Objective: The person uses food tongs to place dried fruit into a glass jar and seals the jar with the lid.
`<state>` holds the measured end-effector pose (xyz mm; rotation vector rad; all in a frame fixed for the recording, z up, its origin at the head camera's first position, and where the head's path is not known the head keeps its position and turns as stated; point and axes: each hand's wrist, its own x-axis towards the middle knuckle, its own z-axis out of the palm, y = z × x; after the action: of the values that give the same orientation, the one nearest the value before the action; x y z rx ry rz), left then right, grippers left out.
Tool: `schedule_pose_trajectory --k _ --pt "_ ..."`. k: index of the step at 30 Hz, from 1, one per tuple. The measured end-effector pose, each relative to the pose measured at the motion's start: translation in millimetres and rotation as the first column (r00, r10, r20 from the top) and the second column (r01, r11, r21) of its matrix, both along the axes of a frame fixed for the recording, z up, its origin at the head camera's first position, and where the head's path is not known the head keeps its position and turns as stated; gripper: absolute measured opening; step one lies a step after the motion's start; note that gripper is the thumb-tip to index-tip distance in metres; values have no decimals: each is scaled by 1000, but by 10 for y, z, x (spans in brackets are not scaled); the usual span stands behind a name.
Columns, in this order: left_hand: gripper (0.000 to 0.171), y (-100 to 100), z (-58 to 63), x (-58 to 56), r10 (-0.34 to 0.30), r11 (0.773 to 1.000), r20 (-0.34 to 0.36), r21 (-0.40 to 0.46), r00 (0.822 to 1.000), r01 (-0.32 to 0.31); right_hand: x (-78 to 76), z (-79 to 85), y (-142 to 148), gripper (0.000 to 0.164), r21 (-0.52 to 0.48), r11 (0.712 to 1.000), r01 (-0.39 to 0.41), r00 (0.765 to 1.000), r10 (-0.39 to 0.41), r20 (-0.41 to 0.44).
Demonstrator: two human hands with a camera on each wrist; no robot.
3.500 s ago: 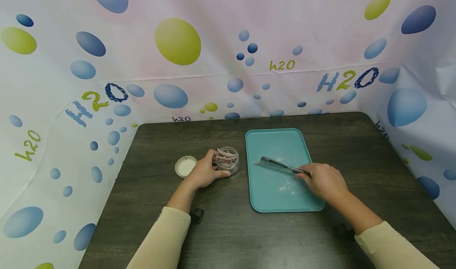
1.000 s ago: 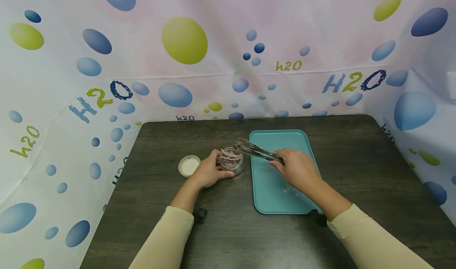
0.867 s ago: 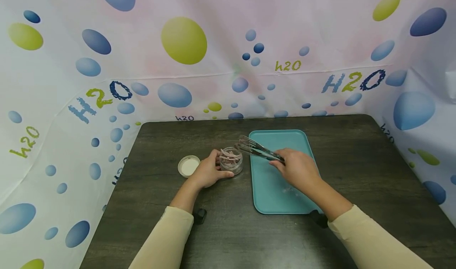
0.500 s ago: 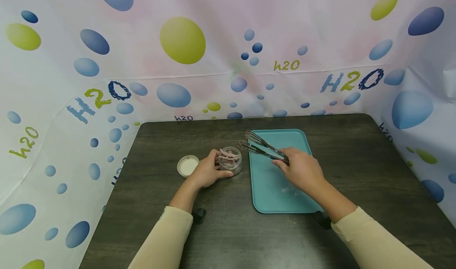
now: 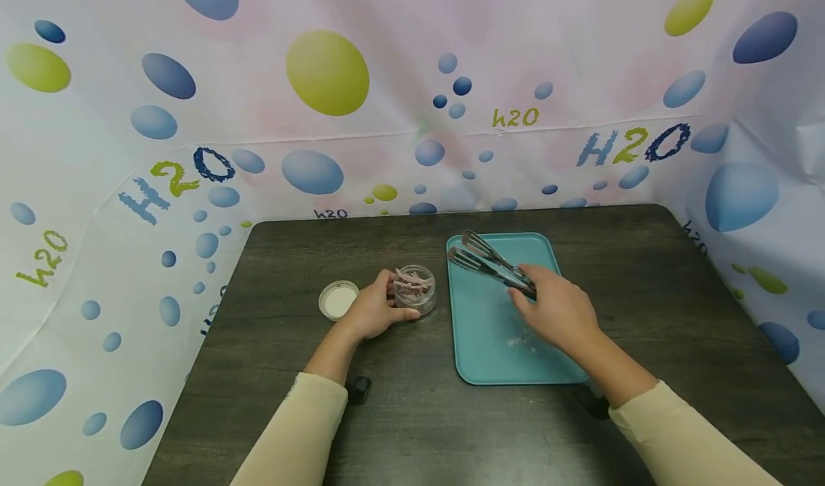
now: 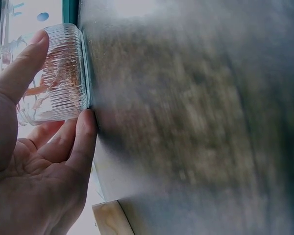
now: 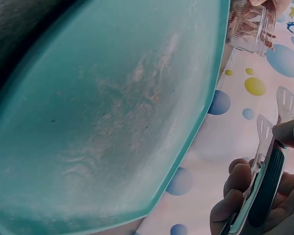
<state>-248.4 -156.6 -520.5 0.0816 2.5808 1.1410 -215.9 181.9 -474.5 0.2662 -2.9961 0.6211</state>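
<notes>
My left hand (image 5: 375, 310) grips a small ribbed glass jar (image 5: 419, 300) standing uncovered on the table, left of the tray. Pale pinkish-brown strips (image 5: 412, 281) fill it and poke above the rim. In the left wrist view, thumb and fingers lie on opposite sides of the jar (image 6: 66, 73). With my right hand (image 5: 559, 310) I hold metal tongs (image 5: 496, 260) by their dark handles over the turquoise tray (image 5: 483, 350). The slotted tong ends (image 7: 287, 105) are spread, and nothing shows between them. Whitish residue and tiny crumbs (image 7: 132, 103) mark the tray's surface.
A round lid (image 5: 338, 300), pale inside up, lies left of the jar by my left wrist. The dark wood-grain table (image 5: 425, 429) meets a bubble-printed curtain (image 5: 399, 71) at its back edge.
The tongs, which held a small piece above the tray earlier, went left to the jar and have since drawn back right over the tray, their ends spreading. The left hand stays on the jar.
</notes>
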Motion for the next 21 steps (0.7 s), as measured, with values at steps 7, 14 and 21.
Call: schedule_pose_trajectory --k 7,14,21 --pt "82 -2 11 2 -3 1000 -9 -2 1000 3 47 -42 150 51 -32 998 53 999 -53 -5" --pt "83 -11 19 -2 -7 1000 -7 4 1000 7 80 -111 301 49 -80 993 83 994 -88 -59" --pt "83 -4 9 -1 -10 1000 3 13 1000 10 122 -145 455 47 -111 986 128 985 -139 -103"
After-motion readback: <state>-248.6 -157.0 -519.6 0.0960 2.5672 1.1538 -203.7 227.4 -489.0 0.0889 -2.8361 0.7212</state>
